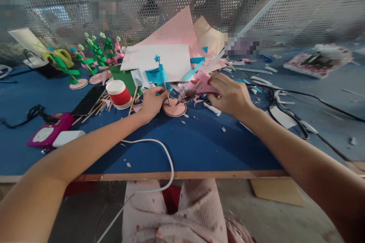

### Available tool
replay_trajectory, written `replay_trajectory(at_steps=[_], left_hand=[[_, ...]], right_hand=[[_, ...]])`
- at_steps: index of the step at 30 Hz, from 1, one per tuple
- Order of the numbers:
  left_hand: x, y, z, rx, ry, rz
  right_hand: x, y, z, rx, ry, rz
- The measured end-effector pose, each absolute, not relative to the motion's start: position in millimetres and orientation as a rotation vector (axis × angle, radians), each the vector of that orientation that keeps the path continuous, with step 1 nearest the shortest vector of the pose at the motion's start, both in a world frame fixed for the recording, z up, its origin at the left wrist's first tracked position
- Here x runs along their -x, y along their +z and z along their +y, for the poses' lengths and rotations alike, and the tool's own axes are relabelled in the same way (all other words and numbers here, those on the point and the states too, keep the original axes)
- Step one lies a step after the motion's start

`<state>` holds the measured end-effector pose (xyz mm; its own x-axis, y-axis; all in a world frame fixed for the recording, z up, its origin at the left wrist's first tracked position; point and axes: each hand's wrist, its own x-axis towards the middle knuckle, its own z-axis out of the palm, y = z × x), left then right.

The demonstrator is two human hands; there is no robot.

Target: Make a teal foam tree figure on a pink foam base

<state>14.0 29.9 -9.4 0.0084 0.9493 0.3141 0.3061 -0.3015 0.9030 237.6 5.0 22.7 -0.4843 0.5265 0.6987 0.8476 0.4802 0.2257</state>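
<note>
My left hand [152, 102] pinches a thin wooden stick that stands on a round pink foam base [174, 108], with blue paper strips and a small blue star [157, 59] up its length. My right hand [229, 95] is closed around a pink glue gun [199, 86] whose nozzle points left at the stick just above the base. Both hands rest over the blue table [194, 144] near its middle.
Finished green and pink paper trees [94, 55] stand at the back left. A red and white tape roll [119, 93], a black phone [88, 100], loose sticks, a pink device [47, 134], white and pink sheets, black cables [288, 117] and a white cord [168, 159] lie around.
</note>
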Motion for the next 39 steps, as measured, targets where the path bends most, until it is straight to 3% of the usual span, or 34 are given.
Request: replay_trajectory(at_steps=[7,25,35,39], left_hand=[[-14,-7,28,-1.557,1.274,1.245],[-15,-3,20,-1.684,1.369,1.151],[-14,-8,20,-1.829,1.339,1.101],[-16,-5,18,-1.835,1.324,1.135]], right_hand=[[-236,25,2,1.299,-0.787,-2.111],[-249,36,16,1.905,-0.408,-1.637],[-258,32,30,2.055,0.122,-1.453],[-263,26,37,2.049,0.025,-1.443]])
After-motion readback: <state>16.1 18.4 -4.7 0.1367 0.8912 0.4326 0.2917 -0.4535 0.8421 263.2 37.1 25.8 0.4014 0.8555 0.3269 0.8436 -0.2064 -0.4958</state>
